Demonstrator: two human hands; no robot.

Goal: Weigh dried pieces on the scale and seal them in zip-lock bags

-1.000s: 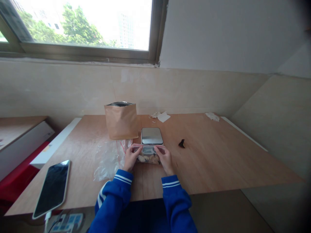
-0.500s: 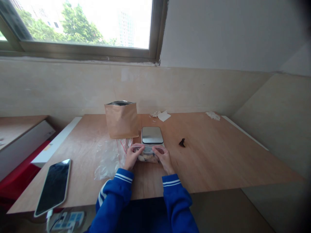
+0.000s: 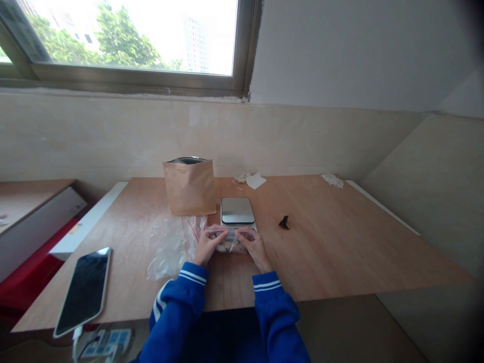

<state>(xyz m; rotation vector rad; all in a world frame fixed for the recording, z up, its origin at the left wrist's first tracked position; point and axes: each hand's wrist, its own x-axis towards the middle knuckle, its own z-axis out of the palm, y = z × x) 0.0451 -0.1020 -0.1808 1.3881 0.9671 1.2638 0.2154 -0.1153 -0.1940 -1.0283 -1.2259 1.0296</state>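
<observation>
Between my hands lies a clear zip bag (image 3: pixel 231 246) with pale and brownish pieces inside; I cannot make out what they are. My left hand (image 3: pixel 207 247) pinches the bag's top edge on the left, thumb and fingers together. On the right part of the same edge, my right hand (image 3: pixel 255 245) pinches in the same way. Just beyond the bag sits a flat kitchen scale (image 3: pixel 237 210) with a silver top, its near edge partly hidden by the bag. Loose clear plastic bags (image 3: pixel 170 252) with a red strip lie left of my left hand.
An open brown kraft pouch (image 3: pixel 190 187) stands behind the plastic bags. A tablet (image 3: pixel 85 290) with a charging cable lies at the table's left front. A small dark object (image 3: pixel 283 222) is right of the scale. Crumpled paper (image 3: pixel 255 180) lies by the wall.
My thumbs have moved closer together along the top edge of the zip bag. The other things on the table have stayed where they were.
</observation>
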